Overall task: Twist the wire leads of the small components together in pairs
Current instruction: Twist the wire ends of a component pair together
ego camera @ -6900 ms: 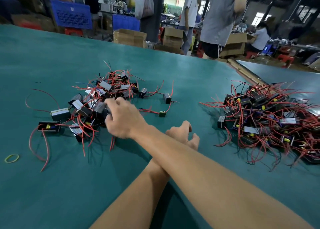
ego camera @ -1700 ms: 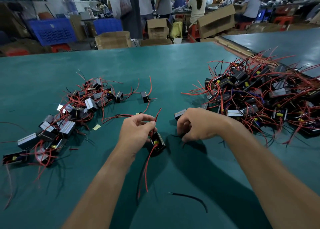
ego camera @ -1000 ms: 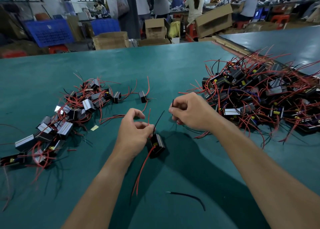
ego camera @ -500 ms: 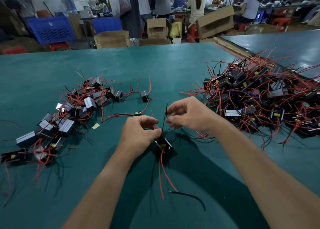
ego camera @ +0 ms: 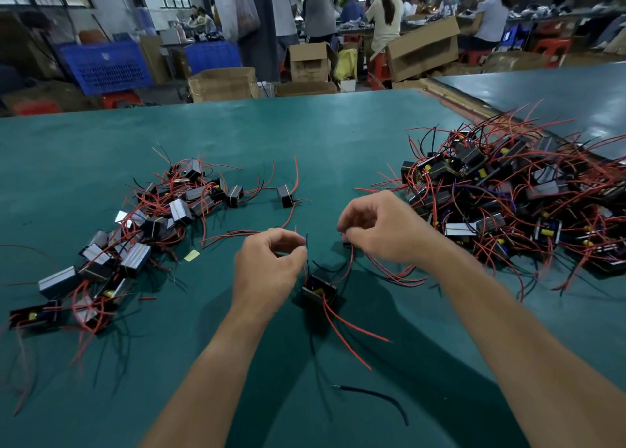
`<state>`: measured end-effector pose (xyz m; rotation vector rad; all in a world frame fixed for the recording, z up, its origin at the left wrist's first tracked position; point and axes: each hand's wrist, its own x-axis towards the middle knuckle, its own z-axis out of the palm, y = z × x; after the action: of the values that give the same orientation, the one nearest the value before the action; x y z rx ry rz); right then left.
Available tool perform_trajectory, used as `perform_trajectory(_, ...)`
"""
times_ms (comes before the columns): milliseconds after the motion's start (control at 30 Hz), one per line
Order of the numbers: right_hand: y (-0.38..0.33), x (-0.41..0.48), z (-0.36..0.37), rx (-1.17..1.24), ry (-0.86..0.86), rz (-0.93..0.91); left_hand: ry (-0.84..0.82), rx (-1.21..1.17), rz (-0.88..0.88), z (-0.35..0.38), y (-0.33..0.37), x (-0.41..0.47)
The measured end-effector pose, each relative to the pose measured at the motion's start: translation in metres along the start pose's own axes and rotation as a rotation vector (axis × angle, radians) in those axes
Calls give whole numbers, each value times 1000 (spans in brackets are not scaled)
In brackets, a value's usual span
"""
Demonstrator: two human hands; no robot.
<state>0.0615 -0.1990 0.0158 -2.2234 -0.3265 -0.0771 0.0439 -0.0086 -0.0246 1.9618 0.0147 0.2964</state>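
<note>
Here I see my left hand (ego camera: 269, 268) pinching the black lead (ego camera: 307, 254) of the component (ego camera: 319, 291), fingertips together, while my right hand (ego camera: 379, 230) pinches its red lead (ego camera: 351, 258) with curled fingers.

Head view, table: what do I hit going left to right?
Left pile of components → left hand, pinching a black lead → component between the hands → right hand, pinching a red lead → right pile of components.

Single head-worn wide-angle view here, looking forward and down across the green table (ego camera: 305, 136), close above the left hand (ego camera: 267, 268) and right hand (ego camera: 381, 232).
</note>
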Motion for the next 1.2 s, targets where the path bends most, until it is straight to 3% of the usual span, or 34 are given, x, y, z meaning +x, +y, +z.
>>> perform_trajectory(133, -6, -9, 2, -139, -352, -66, -35, 30, -29, 1, -3, 2)
perform_trajectory(267, -8, -11, 10, -310, -378, -75, -60, -89, -92, 0, -3, 1)
perform_trajectory(467, -7, -10, 11, -307, -280, -32, -83, -214, -130, 0, 0, -1)
perform_trajectory(733, -5, -5, 7, -212, -59, -32, -85, -204, -149, 1, 6, -3)
perform_trajectory(967, -1, 0, 11, 60, 82, 11, -69, -194, -136, -2, 8, -5)
perform_trajectory(1100, -1, 2, 11, 206, 105, 26, -31, -149, -75, -1, 7, -5)
perform_trajectory(1200, 0, 1, 7, 98, 56, -13, 45, -4, -12, 0, 4, -4)
